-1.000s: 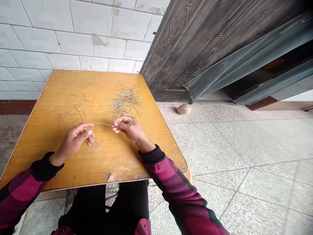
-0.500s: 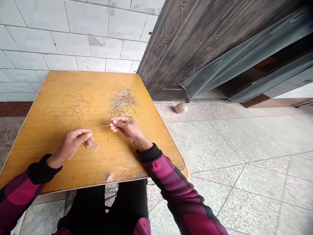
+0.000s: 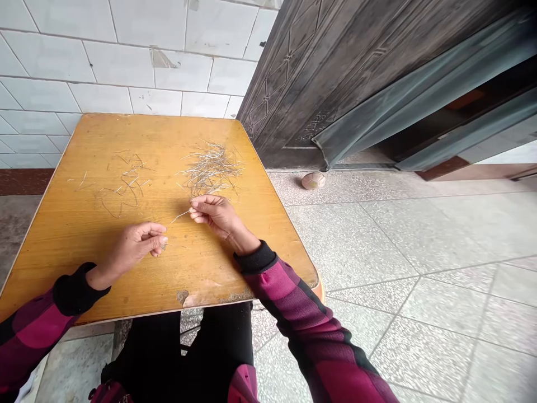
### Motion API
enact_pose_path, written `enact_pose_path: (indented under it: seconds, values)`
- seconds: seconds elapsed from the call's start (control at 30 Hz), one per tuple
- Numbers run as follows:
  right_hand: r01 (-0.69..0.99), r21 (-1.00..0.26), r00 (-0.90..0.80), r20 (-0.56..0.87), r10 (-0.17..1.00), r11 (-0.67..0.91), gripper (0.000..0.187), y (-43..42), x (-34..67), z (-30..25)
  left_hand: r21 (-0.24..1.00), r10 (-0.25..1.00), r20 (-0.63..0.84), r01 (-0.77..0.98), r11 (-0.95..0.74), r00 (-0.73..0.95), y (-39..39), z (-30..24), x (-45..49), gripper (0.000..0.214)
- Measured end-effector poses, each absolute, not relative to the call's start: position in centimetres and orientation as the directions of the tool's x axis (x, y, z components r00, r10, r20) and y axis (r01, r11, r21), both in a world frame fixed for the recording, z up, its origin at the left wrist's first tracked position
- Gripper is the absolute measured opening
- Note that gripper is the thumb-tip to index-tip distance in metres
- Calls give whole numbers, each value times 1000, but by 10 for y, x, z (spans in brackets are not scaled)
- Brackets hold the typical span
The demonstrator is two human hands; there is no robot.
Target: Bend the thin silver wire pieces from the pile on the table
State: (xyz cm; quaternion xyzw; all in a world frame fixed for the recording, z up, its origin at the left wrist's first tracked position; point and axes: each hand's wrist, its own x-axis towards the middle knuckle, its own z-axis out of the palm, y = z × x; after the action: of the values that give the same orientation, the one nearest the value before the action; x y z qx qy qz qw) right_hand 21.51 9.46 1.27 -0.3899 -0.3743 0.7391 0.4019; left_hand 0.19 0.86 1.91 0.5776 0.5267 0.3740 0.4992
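1. Right hand: grip closed, thumb and fingertips pinching one thin metal wire, which sticks out toward the left, clear of the worktop surface (straight, slightly angled).
2. Left hand: fingers curled in, hovering near the middle of the worktop, just beside a small worn patch. Cannot tell if the grip holds anything (fingertips too small to read).
3. Loose pile of straight, fine silvery wire pieces: far of the right hand, criss-crossed, not touching it.
4. Sparser scatter of thin, bent, darker wires: left of the pile, a few short bits further left.
5. Worktop: yellow wood-grain veneer, chipped along the near edge.
6. Around: white glazed wall tiles far and left, dark embossed metal door far right, speckled terrazzo floor right, with a small scuffed ball by the door.
7. Sleeves: maroon-and-black check, black cuffs. Nothing stands between hands and wires.
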Motion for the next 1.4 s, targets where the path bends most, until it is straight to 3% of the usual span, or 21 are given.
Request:
enact_pose_path:
  seconds: [0.13, 0.4, 0.63, 0.8, 0.93, 1.03, 1.2, 1.4]
  values:
    - [-289, -899, -351, -220, 910, -328, 26, 92, 212, 9, 965, 962, -133, 253, 71, 238, 9, 16, 2, 26]
    - [-193, -894, -347, -323, 881, -403, 16, 93, 214, 10, 831, 957, 145, 494, -255, 249, 1, 9, 7, 22]
    - [-66, -936, -393, -293, 872, -344, 13, 93, 215, 3, 914, 924, -66, 394, -96, 376, -6, 7, 10, 34]
    - [36, -958, -461, -268, 846, -284, 17, 84, 211, 0, 941, 983, -23, 335, -41, 185, 9, 8, -2, 35]
    - [121, -967, -522, -255, 814, -225, 18, 73, 206, -4, 948, 987, 96, 291, -129, 125, 20, 6, -8, 27]
    - [159, -978, -575, -204, 792, -137, 21, 68, 205, -9, 913, 971, 166, 346, -217, 172, 25, 7, -10, 16]
    - [192, -981, -646, -115, 754, 15, 26, 67, 209, -11, 836, 916, 184, 434, -336, 356, 32, 12, -18, 16]
    - [195, -981, -710, -137, 691, 7, 30, 69, 210, -10, 813, 847, 155, 422, -401, 508, 43, 8, -30, 18]
